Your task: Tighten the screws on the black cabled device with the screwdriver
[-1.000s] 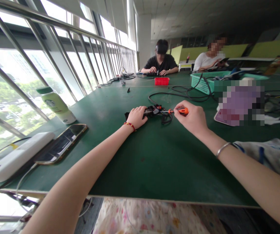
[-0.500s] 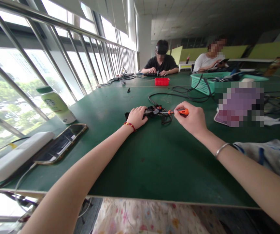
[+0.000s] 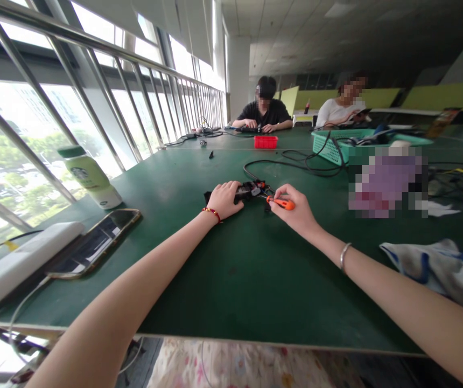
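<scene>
A black device with small grey and orange-red parts lies on the green table. Over its left end my left hand is closed, fingers wrapped across it and pressing it to the tabletop. The part beneath that palm is hidden. Between the thumb and fingers of my right hand is an orange-handled screwdriver. Its thin shaft points left at the device's right end. Whether the tip touches a screw is too small to tell. A black cable runs from the device toward the back.
Left stand a green-capped bottle, a phone and a white power strip. Farther back are a red tray and a green basket with cables. A cloth lies right. Two people sit across the table.
My right hand has come left and slightly toward me, and the screwdriver now tilts more, with its handle lower. My left hand keeps its hold on the device. The view has shifted slightly.
</scene>
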Tool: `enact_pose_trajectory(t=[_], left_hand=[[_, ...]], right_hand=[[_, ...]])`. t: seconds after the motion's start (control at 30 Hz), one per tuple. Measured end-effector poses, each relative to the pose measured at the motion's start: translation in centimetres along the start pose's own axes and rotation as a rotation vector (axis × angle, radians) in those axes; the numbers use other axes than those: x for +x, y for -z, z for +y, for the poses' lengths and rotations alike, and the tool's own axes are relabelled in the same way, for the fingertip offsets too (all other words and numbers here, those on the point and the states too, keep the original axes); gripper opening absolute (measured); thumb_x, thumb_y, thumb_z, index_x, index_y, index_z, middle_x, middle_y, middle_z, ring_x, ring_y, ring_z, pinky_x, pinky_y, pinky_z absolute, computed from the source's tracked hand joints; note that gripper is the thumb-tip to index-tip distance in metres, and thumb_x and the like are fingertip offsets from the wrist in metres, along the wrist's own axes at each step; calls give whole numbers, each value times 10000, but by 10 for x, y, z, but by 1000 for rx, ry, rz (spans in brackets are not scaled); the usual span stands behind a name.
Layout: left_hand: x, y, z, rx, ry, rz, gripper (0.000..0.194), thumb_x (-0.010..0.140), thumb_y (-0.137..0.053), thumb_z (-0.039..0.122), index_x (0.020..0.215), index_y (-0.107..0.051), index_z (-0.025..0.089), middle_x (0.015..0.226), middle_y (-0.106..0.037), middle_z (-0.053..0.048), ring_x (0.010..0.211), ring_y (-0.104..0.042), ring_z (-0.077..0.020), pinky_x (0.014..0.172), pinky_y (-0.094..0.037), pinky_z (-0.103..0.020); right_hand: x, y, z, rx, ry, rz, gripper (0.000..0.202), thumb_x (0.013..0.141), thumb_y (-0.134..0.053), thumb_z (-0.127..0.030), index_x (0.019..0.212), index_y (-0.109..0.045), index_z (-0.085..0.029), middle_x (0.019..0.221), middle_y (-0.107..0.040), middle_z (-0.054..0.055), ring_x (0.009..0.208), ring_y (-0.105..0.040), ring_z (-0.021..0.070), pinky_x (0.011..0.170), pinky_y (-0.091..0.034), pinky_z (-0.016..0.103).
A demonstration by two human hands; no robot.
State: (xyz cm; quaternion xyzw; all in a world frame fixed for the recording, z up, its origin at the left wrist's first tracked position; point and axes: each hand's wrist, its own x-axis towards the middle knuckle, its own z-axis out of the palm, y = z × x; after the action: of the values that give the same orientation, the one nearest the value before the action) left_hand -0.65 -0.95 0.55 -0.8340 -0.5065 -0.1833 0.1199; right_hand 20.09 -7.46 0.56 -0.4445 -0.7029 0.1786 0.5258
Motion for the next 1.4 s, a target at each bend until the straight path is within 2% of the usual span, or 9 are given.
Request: enact_pose_trajectory(t=[0.1, 0.2, 0.27, 0.4, 0.5, 0.63, 0.83, 1.4], left_hand=[[0, 0, 0, 2, 14, -6, 419, 779, -546, 368, 1155, -501, 188, 1135, -629, -88, 1053, -585, -258, 918, -409, -365], [1, -1, -1, 4, 26, -17, 373, 807, -533, 395, 1118, -514, 190, 1100, -646, -81, 1027, -599, -255, 887, -420, -368], [2, -2, -1, 8, 30, -17, 352, 820, -522, 396, 1101, -522, 184, 1077, -657, -78, 1010, -606, -255, 869, -426, -370], [2, 0, -1, 5, 30, -10, 332, 820, -526, 395, 1083, -534, 192, 1064, -664, -73, 1000, -611, -249, 854, -430, -358], [1, 1, -1, -9, 28, -7, 324, 805, -537, 393, 1070, -542, 204, 1057, -666, -65, 998, -611, -246, 859, -430, -355], [0, 0, -2, -31, 25, -10, 339, 782, -558, 396, 1070, -543, 218, 1054, -665, -58, 1009, -604, -245, 877, -424, -353], [0, 0, -2, -33, 8, 5, 348, 769, -559, 390, 1064, -556, 206, 1036, -667, -60, 982, -606, -244, 865, -425, -350], [-1, 2, 0, -33, 16, 0, 348, 771, -560, 382, 1068, -563, 201, 1022, -668, -60, 971, -608, -241, 852, -417, -338]], right_hand=[[-1, 2, 0, -89, 11, -86, 110, 699, -553, -237, 806, -531, -222, 679, -635, -20, 607, -599, 146, 617, -443, 262], [-3, 6, -4, -191, -12, -167, 217, 731, -506, -239, 922, -608, -225, 672, -641, -23, 549, -565, 134, 578, -426, 255], [-6, 9, -9, -216, 8, -139, 203, 719, -501, -234, 876, -628, -218, 664, -639, -17, 550, -558, 134, 566, -416, 251], [-8, 15, -13, -128, 111, 55, 113, 697, -485, -217, 688, -597, -204, 599, -600, -14, 516, -515, 125, 535, -387, 253], [-7, 18, -7, 2, 63, 106, 133, 704, -476, -231, 665, -600, -204, 522, -530, -31, 471, -462, 120, 492, -354, 258], [-5, 17, 1, 132, -24, 113, 140, 690, -485, -229, 675, -620, -196, 472, -466, -50, 425, -411, 110, 437, -303, 255], [-5, 15, 1, 256, -25, 105, 134, 684, -497, -191, 658, -628, -182, 429, -442, -60, 389, -381, 93, 399, -269, 242], [-3, 14, -1, 301, -72, 67, 118, 712, -509, -233, 664, -607, -188, 418, -454, -63, 328, -377, 80, 351, -264, 235]])
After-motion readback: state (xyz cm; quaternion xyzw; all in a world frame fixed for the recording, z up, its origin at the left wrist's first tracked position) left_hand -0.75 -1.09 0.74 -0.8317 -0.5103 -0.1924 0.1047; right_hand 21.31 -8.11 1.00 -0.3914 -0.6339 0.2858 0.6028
